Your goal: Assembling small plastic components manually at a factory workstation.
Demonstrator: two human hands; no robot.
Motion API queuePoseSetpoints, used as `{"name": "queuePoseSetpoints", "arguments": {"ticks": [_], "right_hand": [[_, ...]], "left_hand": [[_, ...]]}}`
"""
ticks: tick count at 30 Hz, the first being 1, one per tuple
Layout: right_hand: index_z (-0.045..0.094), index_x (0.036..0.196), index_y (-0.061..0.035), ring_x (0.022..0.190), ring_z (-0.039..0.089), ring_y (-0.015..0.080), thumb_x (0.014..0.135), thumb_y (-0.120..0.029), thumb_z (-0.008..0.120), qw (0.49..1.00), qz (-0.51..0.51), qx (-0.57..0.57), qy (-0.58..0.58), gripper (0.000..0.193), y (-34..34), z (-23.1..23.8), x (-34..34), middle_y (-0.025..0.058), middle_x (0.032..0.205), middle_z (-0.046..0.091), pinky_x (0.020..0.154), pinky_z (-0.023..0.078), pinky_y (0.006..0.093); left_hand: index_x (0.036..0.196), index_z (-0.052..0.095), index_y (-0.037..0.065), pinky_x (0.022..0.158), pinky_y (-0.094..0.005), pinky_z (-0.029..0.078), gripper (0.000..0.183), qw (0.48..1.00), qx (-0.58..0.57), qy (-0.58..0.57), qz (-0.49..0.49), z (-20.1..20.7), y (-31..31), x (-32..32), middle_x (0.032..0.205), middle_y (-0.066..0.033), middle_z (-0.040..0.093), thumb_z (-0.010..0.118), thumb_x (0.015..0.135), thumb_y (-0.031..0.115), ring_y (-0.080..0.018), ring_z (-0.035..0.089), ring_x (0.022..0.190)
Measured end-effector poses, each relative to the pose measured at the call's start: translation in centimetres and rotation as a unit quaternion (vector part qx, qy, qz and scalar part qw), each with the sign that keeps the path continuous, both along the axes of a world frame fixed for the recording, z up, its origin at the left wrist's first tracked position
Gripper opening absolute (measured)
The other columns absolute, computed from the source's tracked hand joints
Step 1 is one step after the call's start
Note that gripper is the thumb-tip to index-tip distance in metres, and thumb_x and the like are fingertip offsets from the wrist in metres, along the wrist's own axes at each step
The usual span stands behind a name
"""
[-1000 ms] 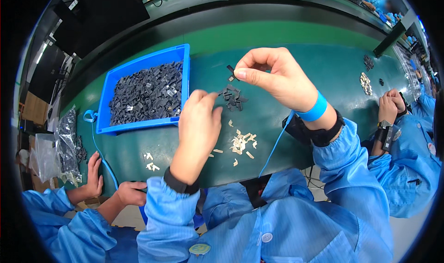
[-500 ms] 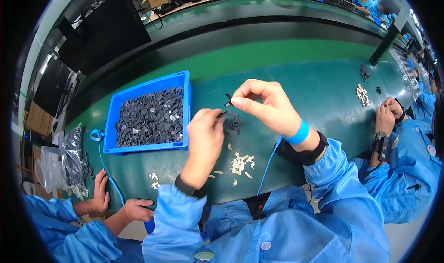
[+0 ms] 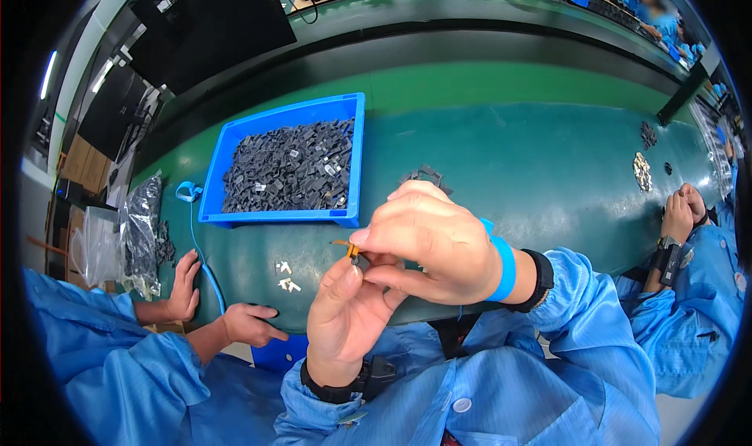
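Head view, orange-and-dark part: a small orange-and-dark part (image 3: 352,252), raised between the person's two hands in front of the tabletop's near edge; whether it is one piece or two joined cannot be told.
Handling of the part: judged very light and fairly stiff, its thin orange end perhaps easily bent; the dark body seems the safer place for a pinch, leaving the orange tip free.
Left hand: the left hand (image 3: 345,317) is palm up, its thumb and fingers closed on the part from below.
Right hand: the right hand (image 3: 435,246) comes over from the other side, its fingers pinched together at the part's upper end; the exact contact is partly hidden.
Dark pile: a loose dark pile (image 3: 427,175) lies just beyond the right hand, which partly covers it.
Cream pieces: a few cream pieces (image 3: 287,277) lie to the left of the left hand.
Blue bin: the blue bin (image 3: 356,164), holding many small black parts (image 3: 290,168), stands farther back and left on the green tabletop (image 3: 509,172).
Margins: a clear plastic bag (image 3: 142,230) at left; co-workers' hands (image 3: 247,324) at both sides.
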State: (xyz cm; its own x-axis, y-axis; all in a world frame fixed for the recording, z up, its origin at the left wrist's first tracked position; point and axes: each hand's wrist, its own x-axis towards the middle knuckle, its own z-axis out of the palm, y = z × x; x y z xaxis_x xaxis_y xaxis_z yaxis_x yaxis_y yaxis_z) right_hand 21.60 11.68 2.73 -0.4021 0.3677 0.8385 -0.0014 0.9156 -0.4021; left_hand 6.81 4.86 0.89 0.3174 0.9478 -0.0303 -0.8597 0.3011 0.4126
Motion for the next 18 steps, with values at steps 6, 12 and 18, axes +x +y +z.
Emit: {"name": "queuePoseSetpoints", "arguments": {"ticks": [6,12,18], "right_hand": [[0.056,0.103,-0.0048,0.073,0.056,0.0210,0.063,-0.008,0.072,0.999,0.017,0.028,-0.028,0.043,-0.6,0.4,-1.1,0.0048,0.084,0.060,0.072,0.042,0.0363],[0.052,0.109,-0.0003,0.078,0.058,0.0221,0.068,-0.006,0.068,0.991,0.125,-0.030,-0.038,0.045,-0.1,1.8,-2.7,0.0074,0.088,0.064,0.071,0.042,0.0335],[0.049,0.112,0.0012,0.085,0.058,0.0247,0.069,-0.003,0.067,0.987,0.149,-0.037,-0.051,0.047,0.1,1.9,-4.6,0.0096,0.090,0.064,0.073,0.043,0.0322]], "left_hand": [[0.113,0.048,0.000,0.090,-0.0408,0.041,0.032,0.999,0.011,0.033,-0.006,0.5,-1.2,-1.4,0.113,-0.0138,0.051,0.049,0.086,0.016,-0.0236,0.050,0.106],[0.110,0.052,-0.002,0.076,-0.0349,0.052,0.027,0.977,0.084,0.169,0.094,0.7,-2.1,-4.7,0.106,-0.0164,0.056,0.051,0.084,0.002,-0.0232,0.059,0.091],[0.107,0.055,-0.003,0.072,-0.0324,0.053,0.026,0.963,0.048,0.191,0.183,1.4,-3.3,-5.1,0.097,-0.0164,0.060,0.053,0.081,-0.002,-0.0221,0.062,0.080]]}}
